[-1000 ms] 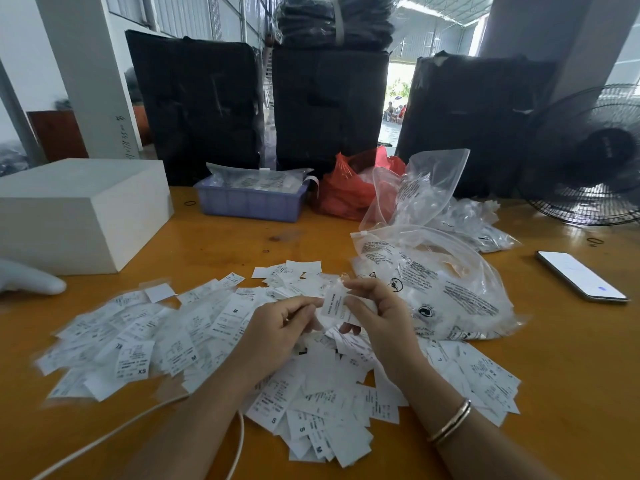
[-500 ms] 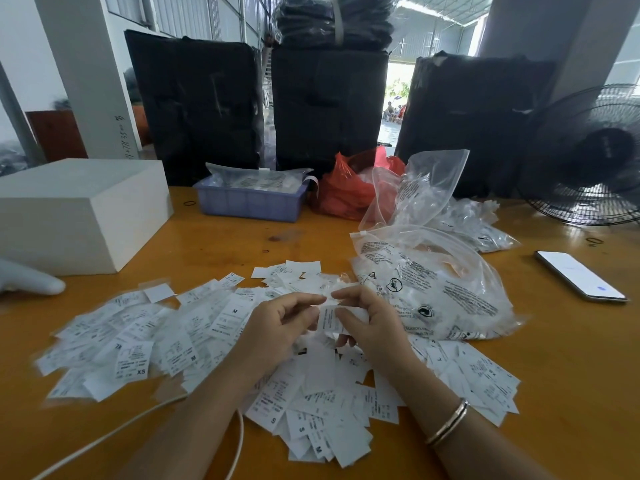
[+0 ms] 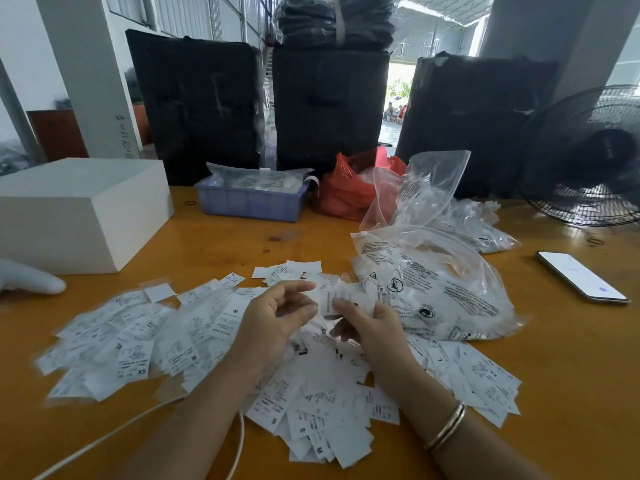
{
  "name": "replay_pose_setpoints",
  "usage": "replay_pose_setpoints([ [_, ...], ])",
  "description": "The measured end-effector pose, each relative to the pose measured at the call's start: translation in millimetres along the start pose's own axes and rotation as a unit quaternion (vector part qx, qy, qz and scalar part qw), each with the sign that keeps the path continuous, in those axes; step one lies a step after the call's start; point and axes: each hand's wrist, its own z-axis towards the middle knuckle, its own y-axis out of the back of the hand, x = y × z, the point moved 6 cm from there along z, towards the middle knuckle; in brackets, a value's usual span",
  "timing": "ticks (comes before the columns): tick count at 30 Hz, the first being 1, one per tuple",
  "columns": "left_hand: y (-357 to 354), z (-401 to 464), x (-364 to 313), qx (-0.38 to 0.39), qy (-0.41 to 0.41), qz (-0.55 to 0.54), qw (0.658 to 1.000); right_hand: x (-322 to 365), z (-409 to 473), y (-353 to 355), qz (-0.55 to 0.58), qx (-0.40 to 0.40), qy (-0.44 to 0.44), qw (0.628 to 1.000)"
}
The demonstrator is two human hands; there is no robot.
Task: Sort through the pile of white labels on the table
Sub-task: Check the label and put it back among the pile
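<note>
A wide pile of white labels (image 3: 145, 344) printed with size letters covers the wooden table (image 3: 221, 244) in front of me. Both hands hover over the middle of the pile. My right hand (image 3: 367, 327) pinches a small bunch of labels (image 3: 337, 299) between thumb and fingers. My left hand (image 3: 277, 317) is beside it with fingers loosely curled, its fingertips close to the bunch's left edge; I cannot tell whether they touch it. More labels (image 3: 318, 417) lie under and between my forearms.
A clear printed plastic bag (image 3: 440, 289) lies right of the pile, other bags behind it. A phone (image 3: 581, 277) lies far right, a white box (image 3: 79, 209) far left, a blue basket (image 3: 251, 202) and red bag (image 3: 349, 192) behind. A white cable (image 3: 239, 441) crosses near my left arm. A fan (image 3: 588, 161) stands at back right.
Both hands have dropped slightly toward the pile. My left fingers have loosened from the held labels and spread apart; the right hand keeps its pinch.
</note>
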Motion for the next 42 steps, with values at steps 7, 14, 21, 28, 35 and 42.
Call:
replay_pose_setpoints([
  [7,-1,0,1,0.002,-0.001,-0.005,1.0,1,-1,6,0.054,-0.031,-0.009,0.998],
  [14,-3,-1,0,0.002,-0.008,0.009,1.0,-2,-3,2,0.025,-0.043,-0.033,0.998],
  [21,-7,-3,-3,0.012,-0.01,0.031,0.999,0,-4,0,0.047,-0.037,-0.021,0.998],
  [28,-5,-3,-2,0.005,-0.016,0.032,0.999,1,-4,0,0.059,-0.036,-0.02,0.997],
  [35,-5,-3,-1,-0.006,-0.043,0.086,0.995,0,-7,-4,-0.012,-0.025,-0.03,0.999],
  [42,-5,-2,0,-0.001,-0.061,0.105,0.993,2,-6,-8,-0.071,-0.017,-0.006,0.997],
])
